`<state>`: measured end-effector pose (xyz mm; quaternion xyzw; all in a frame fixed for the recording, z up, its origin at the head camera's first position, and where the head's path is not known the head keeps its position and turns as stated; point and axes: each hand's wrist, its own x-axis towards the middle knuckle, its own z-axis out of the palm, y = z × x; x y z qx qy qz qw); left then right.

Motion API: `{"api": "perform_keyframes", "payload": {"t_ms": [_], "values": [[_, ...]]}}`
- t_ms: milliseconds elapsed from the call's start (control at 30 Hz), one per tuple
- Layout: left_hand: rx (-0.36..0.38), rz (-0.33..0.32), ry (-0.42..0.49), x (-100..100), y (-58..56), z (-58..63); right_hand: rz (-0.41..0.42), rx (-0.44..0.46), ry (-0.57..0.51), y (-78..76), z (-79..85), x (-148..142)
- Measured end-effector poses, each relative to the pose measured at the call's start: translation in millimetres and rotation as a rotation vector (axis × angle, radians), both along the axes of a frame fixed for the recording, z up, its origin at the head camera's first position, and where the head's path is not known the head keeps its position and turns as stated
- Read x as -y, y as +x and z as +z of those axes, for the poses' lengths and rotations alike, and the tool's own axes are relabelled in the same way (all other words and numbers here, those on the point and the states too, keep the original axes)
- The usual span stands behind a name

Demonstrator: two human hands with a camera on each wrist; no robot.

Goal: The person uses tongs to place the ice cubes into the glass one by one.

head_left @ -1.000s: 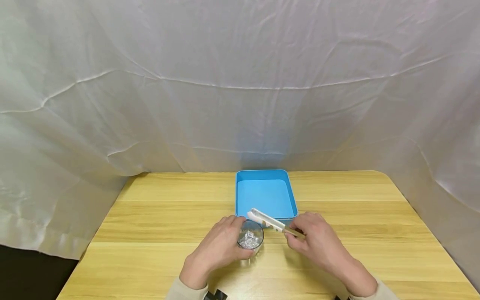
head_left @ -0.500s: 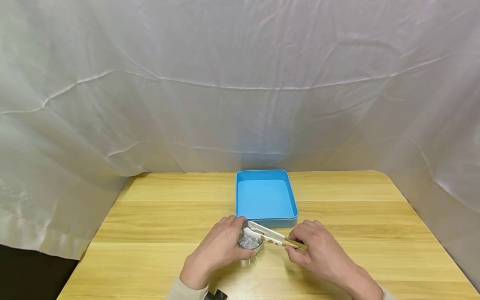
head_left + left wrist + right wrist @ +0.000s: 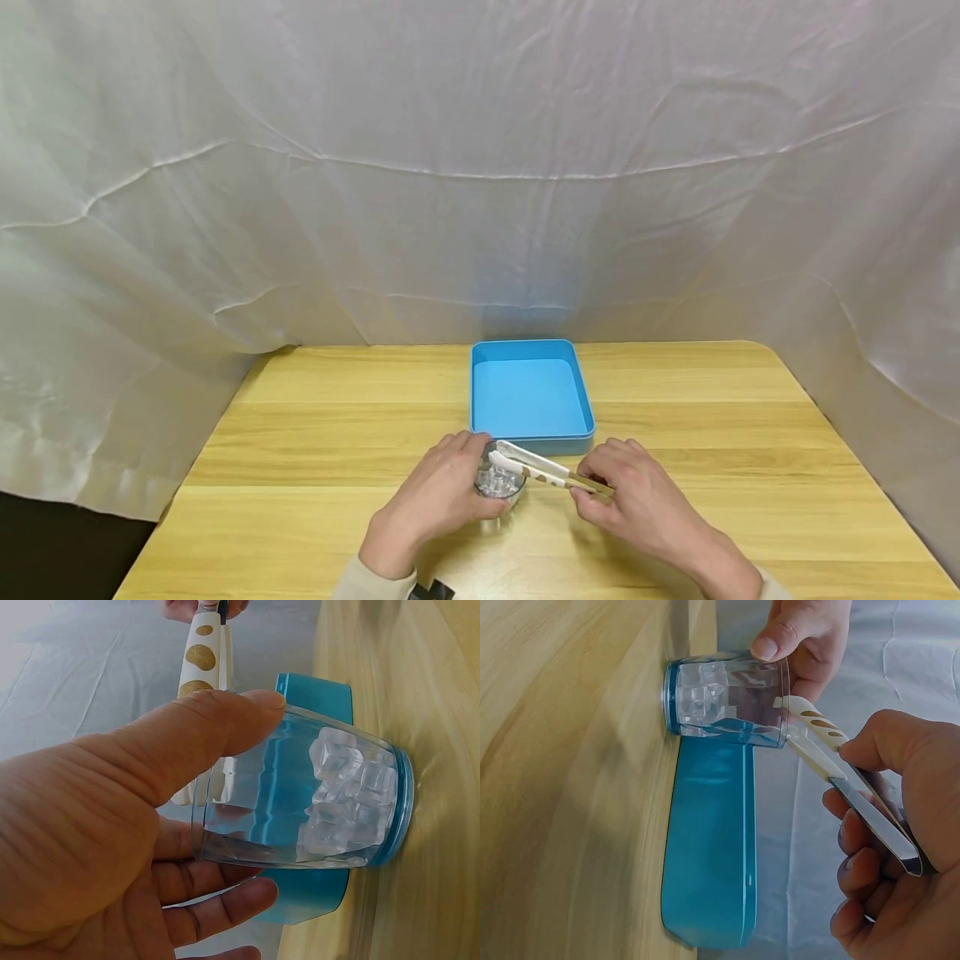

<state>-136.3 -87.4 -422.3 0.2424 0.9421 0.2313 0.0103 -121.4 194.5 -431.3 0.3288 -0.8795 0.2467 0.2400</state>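
My left hand (image 3: 438, 500) grips a clear glass (image 3: 247, 825) near its rim, thumb on one side and fingers on the other. The glass stands upright on the table. Several clear ice cubes (image 3: 349, 795) lie in its lower part. My right hand (image 3: 637, 504) pinches a pair of tongs (image 3: 532, 467) between thumb and fingers. The tongs have white arms with brown spots and a gold-coloured handle end. In the right wrist view their white tips (image 3: 799, 712) reach just inside the mouth of the glass, above the ice, slightly apart.
A shallow blue tray (image 3: 586, 379) sits right behind the glass on the wooden table (image 3: 337, 433). A pale grey cloth (image 3: 480, 208) hangs behind the table and along both sides.
The tongs have swung down and toward me from above the tray's front edge, and their tips have spread and entered the glass. My left hand and the glass have stayed in place.
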Motion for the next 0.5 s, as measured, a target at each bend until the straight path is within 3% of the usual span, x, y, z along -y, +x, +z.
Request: {"api": "perform_keyframes", "payload": {"t_ms": [200,367,500], "values": [[-0.007,0.001,-0.002,-0.5,0.9,-0.5,-0.022,0.037,-0.012,2.0,-1.1,0.1],[-0.007,0.007,-0.006,-1.1,1.9,-0.3,-0.113,0.084,-0.063,2.7,-0.3,-4.2],[-0.002,0.007,-0.003,-2.0,1.8,-0.5,-0.207,0.051,-0.099,0.9,0.1,-18.0]]}}
